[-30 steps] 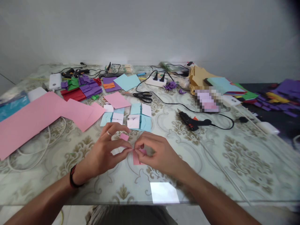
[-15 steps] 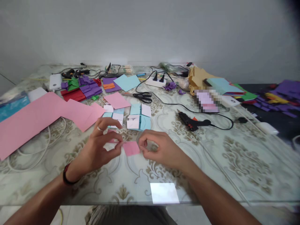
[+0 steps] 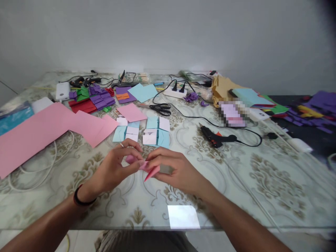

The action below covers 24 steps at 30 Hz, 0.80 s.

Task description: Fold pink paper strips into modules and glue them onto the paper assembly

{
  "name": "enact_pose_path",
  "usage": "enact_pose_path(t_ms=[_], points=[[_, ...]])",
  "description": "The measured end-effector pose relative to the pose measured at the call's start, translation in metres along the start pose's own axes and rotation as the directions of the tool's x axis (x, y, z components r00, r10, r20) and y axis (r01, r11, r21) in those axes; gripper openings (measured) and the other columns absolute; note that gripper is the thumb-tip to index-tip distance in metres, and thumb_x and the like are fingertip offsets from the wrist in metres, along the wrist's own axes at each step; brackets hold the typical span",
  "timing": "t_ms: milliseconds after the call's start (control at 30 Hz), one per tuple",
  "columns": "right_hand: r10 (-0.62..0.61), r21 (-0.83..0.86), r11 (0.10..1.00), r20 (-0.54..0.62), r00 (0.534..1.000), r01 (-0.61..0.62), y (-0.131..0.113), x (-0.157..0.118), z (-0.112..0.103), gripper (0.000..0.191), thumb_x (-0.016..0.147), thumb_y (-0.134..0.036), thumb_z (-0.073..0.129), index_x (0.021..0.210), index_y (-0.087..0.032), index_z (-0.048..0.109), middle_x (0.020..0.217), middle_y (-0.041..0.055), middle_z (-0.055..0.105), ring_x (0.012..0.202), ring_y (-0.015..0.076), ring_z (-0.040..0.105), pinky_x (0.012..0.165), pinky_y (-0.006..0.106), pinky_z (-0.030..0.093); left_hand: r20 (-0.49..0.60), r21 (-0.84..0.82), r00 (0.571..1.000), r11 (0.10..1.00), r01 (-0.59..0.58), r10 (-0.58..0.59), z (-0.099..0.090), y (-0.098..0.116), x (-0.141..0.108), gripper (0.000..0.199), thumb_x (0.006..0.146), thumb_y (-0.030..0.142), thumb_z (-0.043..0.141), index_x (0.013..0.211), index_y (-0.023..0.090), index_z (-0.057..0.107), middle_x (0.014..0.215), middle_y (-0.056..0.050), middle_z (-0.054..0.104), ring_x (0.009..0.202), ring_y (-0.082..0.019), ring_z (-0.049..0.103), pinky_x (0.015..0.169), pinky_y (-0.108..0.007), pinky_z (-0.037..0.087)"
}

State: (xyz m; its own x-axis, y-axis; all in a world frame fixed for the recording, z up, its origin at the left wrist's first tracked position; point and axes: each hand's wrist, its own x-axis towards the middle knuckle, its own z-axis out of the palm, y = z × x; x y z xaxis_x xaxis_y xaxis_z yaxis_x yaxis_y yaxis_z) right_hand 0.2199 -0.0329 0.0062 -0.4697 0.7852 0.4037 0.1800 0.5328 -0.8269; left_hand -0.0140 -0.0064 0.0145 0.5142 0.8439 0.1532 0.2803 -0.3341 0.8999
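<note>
A small piece of pink paper (image 3: 152, 172) is held between both hands above the glass-topped table, its right part bent up into a fold. My left hand (image 3: 119, 164), with a ring and a dark wristband, pinches its left side between thumb and fingers. On the other side, my right hand (image 3: 174, 168) has its fingers closed around the folded part. Some of the paper is hidden behind the fingers. Just beyond the hands lie two folded blue-and-white paper squares (image 3: 163, 138), and a pink sheet (image 3: 131, 112) partly covers the left one.
Large pink sheets (image 3: 34, 134) spread over the left side. Black scissors (image 3: 161, 109) lie past the squares, near a white power strip (image 3: 174, 91). A black glue gun (image 3: 216, 136) with its cord rests at right. Purple folded strips (image 3: 102, 101) sit at back left.
The hands have come closer together. The pink paper, flatter before, is now bent, with its right part standing up at an angle between the fingers.
</note>
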Motion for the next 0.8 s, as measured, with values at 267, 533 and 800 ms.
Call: enact_pose_path(t_ms=[267, 533, 800], points=[[0.416, 0.497, 0.792, -0.013, 0.909, -0.355, -0.001, -0.005, -0.001, 0.012, 0.092, -0.031, 0.078, 0.097, -0.022, 0.072, 0.085, 0.0012, 0.075, 0.078, 0.0145, 0.07, 0.075, 0.028, 0.054, 0.079, -0.383, 0.996, 0.921, 0.064, -0.036, 0.005, -0.003, -0.001, 0.069, 0.085, 0.027, 0.086, 0.146, 0.036, 0.055, 0.142, -0.009, 0.058, 0.128, -0.028, 0.061, 0.105, -0.044, 0.057], [0.44, 0.562, 0.698, 0.152, 0.885, -0.444, -0.002, -0.004, 0.001, 0.034, 0.07, -0.025, 0.095, 0.086, -0.02, 0.065, 0.083, -0.0033, 0.065, 0.075, 0.0127, 0.064, 0.072, 0.026, 0.049, 0.178, -0.478, 0.982, 0.866, 0.148, -0.07, 0.002, 0.001, -0.003, 0.05, 0.095, 0.022, 0.075, 0.142, 0.031, 0.059, 0.131, -0.007, 0.07, 0.113, -0.021, 0.072, 0.102, -0.037, 0.059], [0.435, 0.548, 0.734, 0.074, 0.897, -0.401, -0.003, -0.004, 0.005, 0.033, 0.078, -0.034, 0.088, 0.083, -0.02, 0.059, 0.081, -0.0038, 0.059, 0.07, 0.0103, 0.056, 0.065, 0.023, 0.046, 0.07, -0.343, 0.996, 0.936, 0.079, -0.059, 0.012, -0.008, -0.007, 0.045, 0.094, 0.025, 0.076, 0.137, 0.029, 0.064, 0.119, -0.007, 0.076, 0.099, -0.021, 0.075, 0.086, -0.031, 0.064]])
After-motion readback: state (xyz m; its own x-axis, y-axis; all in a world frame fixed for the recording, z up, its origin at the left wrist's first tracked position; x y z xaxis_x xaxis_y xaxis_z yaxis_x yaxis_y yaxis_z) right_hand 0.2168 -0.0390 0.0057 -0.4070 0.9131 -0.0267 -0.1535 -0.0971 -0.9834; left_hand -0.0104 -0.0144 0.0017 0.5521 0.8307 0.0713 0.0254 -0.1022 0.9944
